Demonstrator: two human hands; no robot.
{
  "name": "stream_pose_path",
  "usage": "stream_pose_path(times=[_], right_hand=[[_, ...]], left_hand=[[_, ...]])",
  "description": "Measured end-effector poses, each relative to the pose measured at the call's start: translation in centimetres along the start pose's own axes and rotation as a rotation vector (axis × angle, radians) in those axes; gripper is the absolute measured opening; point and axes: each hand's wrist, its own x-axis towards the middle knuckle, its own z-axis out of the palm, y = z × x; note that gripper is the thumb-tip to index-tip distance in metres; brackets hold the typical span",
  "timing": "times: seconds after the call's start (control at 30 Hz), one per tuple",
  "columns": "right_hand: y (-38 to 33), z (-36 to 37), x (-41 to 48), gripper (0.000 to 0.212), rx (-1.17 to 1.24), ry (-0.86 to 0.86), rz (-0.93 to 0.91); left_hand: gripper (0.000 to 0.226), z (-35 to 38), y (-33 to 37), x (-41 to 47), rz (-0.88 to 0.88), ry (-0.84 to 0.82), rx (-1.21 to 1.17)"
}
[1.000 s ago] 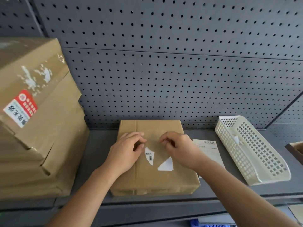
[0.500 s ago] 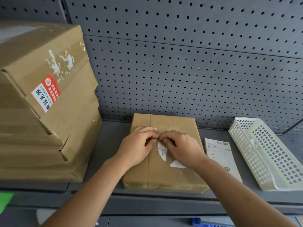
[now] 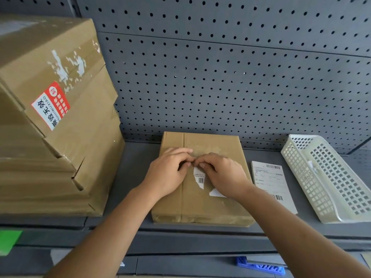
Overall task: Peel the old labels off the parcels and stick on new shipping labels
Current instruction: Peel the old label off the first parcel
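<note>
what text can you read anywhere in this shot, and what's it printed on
"撕毁无效" and "SIHUIWUXIAO": on the red and white sticker on the large box at left, printed sideways.
Small white print on the sticker's red part: too small to read.
Shipping label lying on the shelf: barcodes show, print too small to read.
Old label scrap on the parcel: a barcode, print too small to read.
</note>
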Motion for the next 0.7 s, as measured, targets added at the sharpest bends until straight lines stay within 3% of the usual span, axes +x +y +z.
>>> stream_pose_path(times=[0.7], right_hand=[[-0.38,-0.24,-0.27,0.022,0.031,-0.033,0.040]], left_hand=[[0.022,0.00,0.11,-0.06,-0.014,-0.006,0.001]])
